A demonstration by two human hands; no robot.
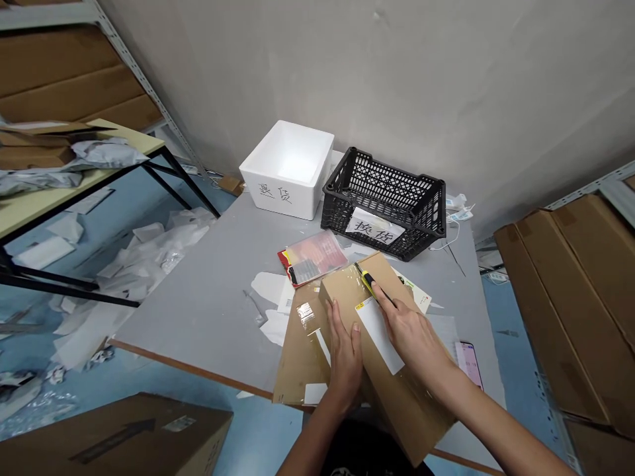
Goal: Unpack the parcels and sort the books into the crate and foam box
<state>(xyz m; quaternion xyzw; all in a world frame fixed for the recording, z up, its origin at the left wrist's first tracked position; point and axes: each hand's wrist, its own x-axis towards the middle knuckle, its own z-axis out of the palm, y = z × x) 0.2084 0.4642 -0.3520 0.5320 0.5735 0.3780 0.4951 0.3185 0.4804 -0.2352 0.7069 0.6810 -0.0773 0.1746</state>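
A taped brown cardboard box [347, 287] with a white label lies on the grey table [218, 291] in front of me. My left hand [344, 354] rests flat on the box's left side, fingers stretched out. My right hand [411, 330] is closed round a yellow and black utility knife [368, 281], whose tip lies on the box's top near its far end. A flat brown mailer [302, 350] lies under and left of the box.
A white foam box [290, 168] and a black plastic crate [384, 201] stand at the table's far side. A red packet [312, 258] lies near them, a phone [470, 363] at the right. Cardboard stacks stand right and lower left; paper scraps litter the blue floor.
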